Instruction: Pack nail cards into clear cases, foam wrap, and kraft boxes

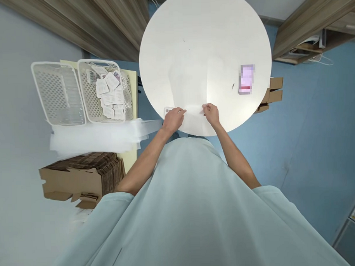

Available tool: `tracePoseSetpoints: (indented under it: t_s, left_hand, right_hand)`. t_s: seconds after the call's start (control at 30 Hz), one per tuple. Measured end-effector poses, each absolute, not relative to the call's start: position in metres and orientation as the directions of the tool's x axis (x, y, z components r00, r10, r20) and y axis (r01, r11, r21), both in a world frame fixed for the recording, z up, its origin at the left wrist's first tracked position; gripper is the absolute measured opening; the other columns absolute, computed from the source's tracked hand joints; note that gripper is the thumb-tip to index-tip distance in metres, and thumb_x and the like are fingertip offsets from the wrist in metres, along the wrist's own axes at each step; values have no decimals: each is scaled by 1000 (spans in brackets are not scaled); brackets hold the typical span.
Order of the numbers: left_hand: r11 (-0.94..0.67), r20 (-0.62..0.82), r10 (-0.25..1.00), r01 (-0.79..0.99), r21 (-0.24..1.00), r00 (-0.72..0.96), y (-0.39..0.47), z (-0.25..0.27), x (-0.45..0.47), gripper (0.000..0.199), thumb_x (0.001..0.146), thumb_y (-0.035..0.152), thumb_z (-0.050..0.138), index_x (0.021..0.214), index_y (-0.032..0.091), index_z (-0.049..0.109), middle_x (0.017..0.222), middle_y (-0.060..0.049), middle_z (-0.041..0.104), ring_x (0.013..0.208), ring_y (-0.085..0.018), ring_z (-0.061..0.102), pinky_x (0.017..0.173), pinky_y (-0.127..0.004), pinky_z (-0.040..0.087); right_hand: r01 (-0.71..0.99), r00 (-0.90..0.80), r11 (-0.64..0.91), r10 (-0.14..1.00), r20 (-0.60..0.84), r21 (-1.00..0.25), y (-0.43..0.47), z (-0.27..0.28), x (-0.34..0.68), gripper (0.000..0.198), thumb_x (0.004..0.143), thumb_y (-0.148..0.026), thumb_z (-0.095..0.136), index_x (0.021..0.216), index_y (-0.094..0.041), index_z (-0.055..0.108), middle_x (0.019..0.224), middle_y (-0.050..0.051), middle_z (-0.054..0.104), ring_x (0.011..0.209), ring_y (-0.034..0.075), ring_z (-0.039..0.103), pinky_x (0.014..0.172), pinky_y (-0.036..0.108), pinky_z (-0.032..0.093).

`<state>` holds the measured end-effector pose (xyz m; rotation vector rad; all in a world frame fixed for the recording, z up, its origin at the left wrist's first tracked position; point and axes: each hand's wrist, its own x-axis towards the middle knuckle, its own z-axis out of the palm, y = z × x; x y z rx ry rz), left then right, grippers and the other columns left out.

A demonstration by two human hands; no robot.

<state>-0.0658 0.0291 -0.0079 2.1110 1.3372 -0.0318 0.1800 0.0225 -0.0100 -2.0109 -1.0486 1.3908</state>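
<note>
A thin, translucent white sheet (189,84) lies on the round white table (203,27), its near edge folded or raised between my hands. My left hand (174,119) has its fingertips together at the left end of that edge. At the right end, my right hand (211,113) pinches the sheet between thumb and fingers. A small white card or packet (166,110) with a dark round mark shows beside my left hand, partly covered by it.
A phone-like pixelated object (246,79) rests on the table's right side. To the left stand a basket of white packets (125,88), another white basket (55,94), a stack of translucent sheets (90,138) and folded cardboard boxes (71,181). More cardboard (276,95) lies beyond the table's right edge.
</note>
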Motion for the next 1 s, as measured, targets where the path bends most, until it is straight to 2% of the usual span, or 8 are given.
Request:
tracePoseSetpoints:
  t_s: [0.2,0.4,0.53,0.63,0.73,0.83,0.93,1.0]
  left_hand:
    - [-239,-485,731,846,476,480,13,-33,-59,60,110,19,50,169,14,58,181,-23,50,166,-39,50,131,-59,48]
    - [-250,-539,662,832,496,520,0,-49,-44,76,106,27,61,181,22,44,191,-20,32,174,-47,36,129,-66,48]
    - [-226,-561,672,855,467,484,-6,-55,-34,76,106,25,63,180,24,47,194,-19,24,177,-47,27,132,-70,43]
    - [-202,-569,684,868,454,457,-10,-58,-26,74,106,23,64,178,21,48,195,-22,17,179,-49,23,133,-72,39]
    - [-195,-558,695,866,460,453,-11,-62,-24,75,104,22,65,177,20,49,195,-23,18,178,-51,25,131,-73,41]
    - [-185,-526,704,839,511,476,-2,-66,-33,72,102,21,61,174,17,52,191,-23,31,173,-48,36,129,-69,47]
    - [-174,-446,760,811,559,472,16,-67,-56,71,100,20,60,171,16,55,182,-22,48,168,-43,43,136,-67,41]
    - [-152,-415,810,833,532,414,29,-67,-76,70,97,20,65,166,15,59,179,-23,50,168,-45,42,137,-70,37]
  right_hand:
    - [432,232,-625,774,-590,-651,38,-43,192,25,112,-36,59,91,-24,61,97,6,81,90,22,77,86,35,60]
    - [563,265,-630,751,-605,-536,57,-62,205,23,112,-36,55,100,-22,68,104,11,84,102,26,76,95,37,56]
    - [558,294,-655,730,-617,-509,59,-68,210,23,111,-39,60,116,-19,70,110,13,84,102,27,77,96,37,56]
    - [604,271,-641,724,-635,-473,48,-65,208,29,104,-47,74,116,-20,69,114,14,82,109,29,76,98,39,56]
    - [679,231,-612,702,-674,-405,27,-59,204,29,101,-50,78,98,-24,65,110,12,80,105,30,73,92,39,55]
    - [720,206,-596,673,-710,-355,4,-53,200,32,107,-42,66,82,-28,55,99,9,78,96,28,70,85,37,53]
    - [711,220,-606,674,-706,-357,-12,-50,200,33,108,-36,61,78,-29,51,95,8,78,94,27,69,83,36,51]
    - [699,236,-617,676,-698,-362,-17,-50,202,34,109,-38,61,78,-29,51,94,8,78,94,27,69,82,36,50]
